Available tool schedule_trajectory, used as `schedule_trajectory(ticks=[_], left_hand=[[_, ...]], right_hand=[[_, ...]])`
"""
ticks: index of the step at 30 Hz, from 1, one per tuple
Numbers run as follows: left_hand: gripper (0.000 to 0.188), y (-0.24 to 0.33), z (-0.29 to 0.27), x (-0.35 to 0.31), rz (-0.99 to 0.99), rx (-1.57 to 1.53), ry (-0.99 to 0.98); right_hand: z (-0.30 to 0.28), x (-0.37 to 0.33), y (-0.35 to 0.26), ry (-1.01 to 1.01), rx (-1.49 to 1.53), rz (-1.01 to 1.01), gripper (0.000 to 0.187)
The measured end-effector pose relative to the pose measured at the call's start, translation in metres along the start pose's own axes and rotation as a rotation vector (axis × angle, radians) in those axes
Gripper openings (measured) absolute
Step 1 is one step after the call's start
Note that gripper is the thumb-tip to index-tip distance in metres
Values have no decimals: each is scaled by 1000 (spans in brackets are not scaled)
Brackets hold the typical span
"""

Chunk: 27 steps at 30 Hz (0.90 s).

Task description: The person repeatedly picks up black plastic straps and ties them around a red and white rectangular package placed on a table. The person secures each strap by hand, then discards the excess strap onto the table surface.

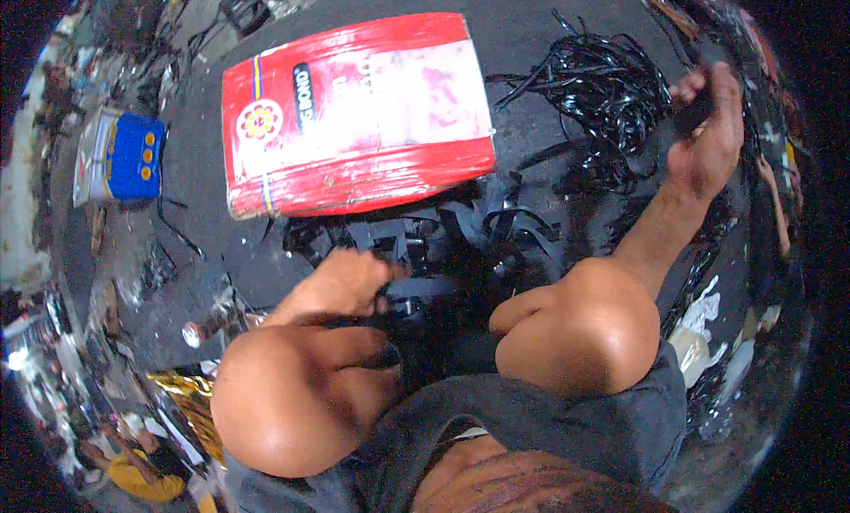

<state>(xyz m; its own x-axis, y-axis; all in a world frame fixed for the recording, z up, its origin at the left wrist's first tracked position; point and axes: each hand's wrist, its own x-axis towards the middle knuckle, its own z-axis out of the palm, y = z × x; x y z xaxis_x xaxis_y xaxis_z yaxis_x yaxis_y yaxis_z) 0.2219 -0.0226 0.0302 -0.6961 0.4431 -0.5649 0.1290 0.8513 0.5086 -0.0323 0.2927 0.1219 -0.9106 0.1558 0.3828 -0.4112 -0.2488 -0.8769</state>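
The left hand (pixel 354 281) is low over a jumble of flat, matte black strips (pixel 456 234) with bent, looping ends, its fingers curled in toward them; blur and shadow leave it impossible to tell whether they pinch a strip or merely touch one. The right hand (pixel 708 150) is raised well apart from it, just beside a tangled heap of thin, glossy black strips (pixel 606 88), with its fingers partly bent and a dark gap between them and the thumb; whether anything is caught there cannot be told. Both sets of black strips lie on the dark grey, scuffed floor (pixel 328 243), the matte ones near the bare, rounded knees (pixel 575 327) and the glossy ones farther out to the right. Beyond the left hand lies a large red-and-white rectangular package (pixel 398 97) with a shiny, creased, plastic-looking skin. Farther left is a boxy blue-and-white container (pixel 133 159), and crinkled gold foil (pixel 190 398) glints beside the left knee.
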Motion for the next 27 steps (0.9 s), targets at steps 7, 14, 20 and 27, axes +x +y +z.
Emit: schedule_trajectory(ticks=[7, 14, 20, 27], left_hand=[[74, 42, -93, 9, 459, -238, 1134], [21, -13, -82, -12, 70, -956, 647], [26, -11, -88, -2, 248, -407, 1034], [12, -85, -119, -63, -131, -535, 942]], right_hand=[[99, -102, 7, -1294, -417, 435, 20], [115, -88, 30, -1320, -375, 434, 21], [137, -107, 39, -1324, -346, 187, 18], [109, -55, 52, -1095, -361, 400, 17]])
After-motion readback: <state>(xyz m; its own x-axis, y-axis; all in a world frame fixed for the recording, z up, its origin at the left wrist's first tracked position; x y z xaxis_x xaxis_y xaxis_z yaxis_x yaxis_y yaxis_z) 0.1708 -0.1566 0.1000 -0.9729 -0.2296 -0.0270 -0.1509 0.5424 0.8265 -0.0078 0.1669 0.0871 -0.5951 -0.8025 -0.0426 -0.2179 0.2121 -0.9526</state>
